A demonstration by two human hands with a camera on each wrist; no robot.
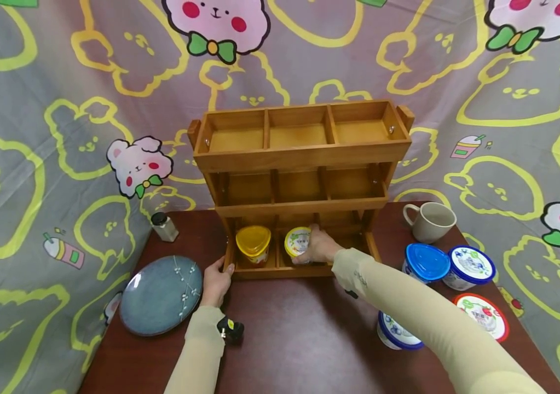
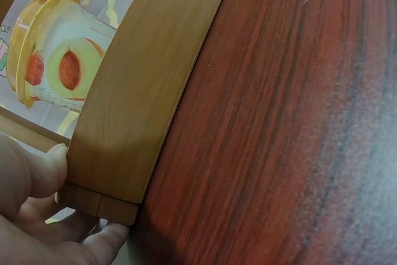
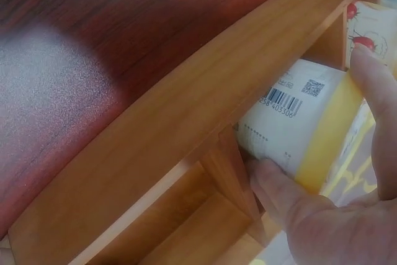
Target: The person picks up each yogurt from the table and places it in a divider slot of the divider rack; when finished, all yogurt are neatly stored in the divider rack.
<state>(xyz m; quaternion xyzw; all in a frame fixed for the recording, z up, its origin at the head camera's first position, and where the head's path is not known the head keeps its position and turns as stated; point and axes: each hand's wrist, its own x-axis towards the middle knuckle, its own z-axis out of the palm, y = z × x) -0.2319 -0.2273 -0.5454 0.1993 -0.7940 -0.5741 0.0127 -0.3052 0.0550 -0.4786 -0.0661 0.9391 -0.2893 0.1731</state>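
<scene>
In the bottom tier of a wooden rack (image 1: 302, 154), my right hand (image 1: 320, 245) grips a yellow-rimmed yogurt cup (image 1: 297, 241) in the middle compartment. The right wrist view shows its white side with a barcode (image 3: 282, 102), the thumb and fingers around it. At the rack's lower left corner, my left hand (image 1: 217, 283) holds the frame's end, thumb on the near side and fingertips underneath. A second cup with a yellow lid (image 1: 253, 243) stands in the left compartment beside it; fruit pictures show on its side in the left wrist view.
On the right are a beige mug (image 1: 429, 221), a blue-lidded cup (image 1: 426, 261), white-and-blue cups (image 1: 471, 265) and a red-rimmed cup (image 1: 481, 316). To the left lie a grey-blue plate (image 1: 161, 295) and a small black-capped jar (image 1: 164, 227). A patterned cloth hangs behind.
</scene>
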